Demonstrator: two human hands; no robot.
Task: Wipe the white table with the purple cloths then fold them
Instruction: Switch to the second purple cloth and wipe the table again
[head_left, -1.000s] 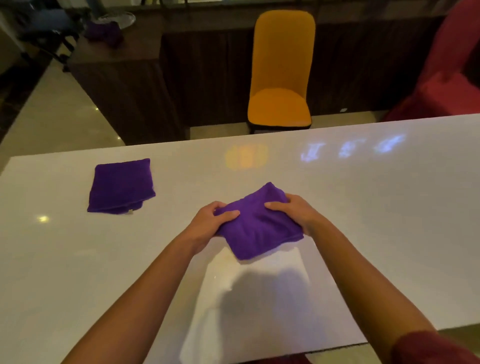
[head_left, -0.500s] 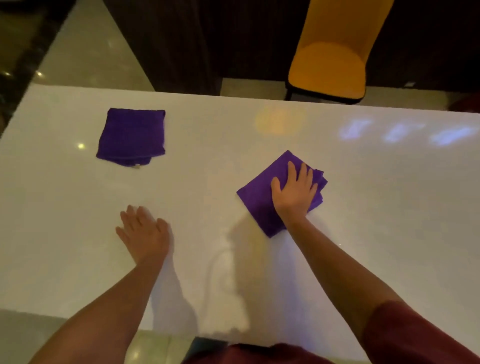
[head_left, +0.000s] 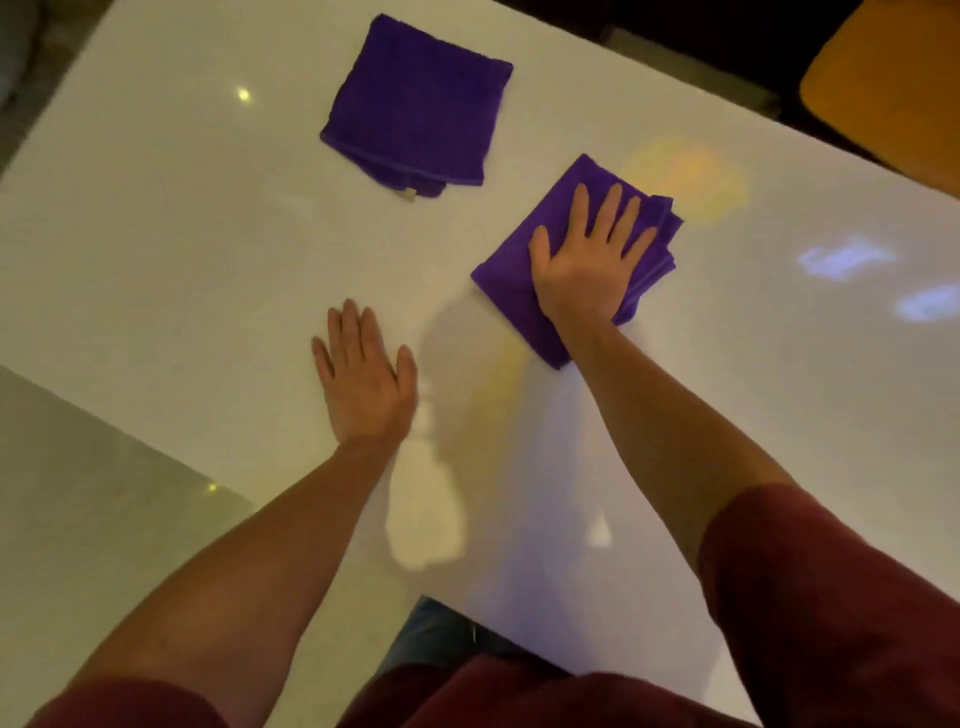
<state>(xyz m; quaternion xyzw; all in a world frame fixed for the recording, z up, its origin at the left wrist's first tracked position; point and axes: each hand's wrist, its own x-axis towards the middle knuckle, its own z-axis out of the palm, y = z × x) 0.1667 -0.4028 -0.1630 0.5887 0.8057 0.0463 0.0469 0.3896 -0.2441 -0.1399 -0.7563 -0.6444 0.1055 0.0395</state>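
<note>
Left hand (head_left: 366, 382) and right hand (head_left: 587, 260) apparently pressed flat, fingers spread.

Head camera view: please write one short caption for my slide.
Right hand pressed flat on a folded purple cloth, left hand flat on the white table, second folded purple cloth beyond.

A single head-worn camera looks steeply down and forward, close over the near edge of the white surface (head_left: 182, 249). The view is tilted, so the surface edges run diagonally; both forearms reach in from the bottom.
</note>
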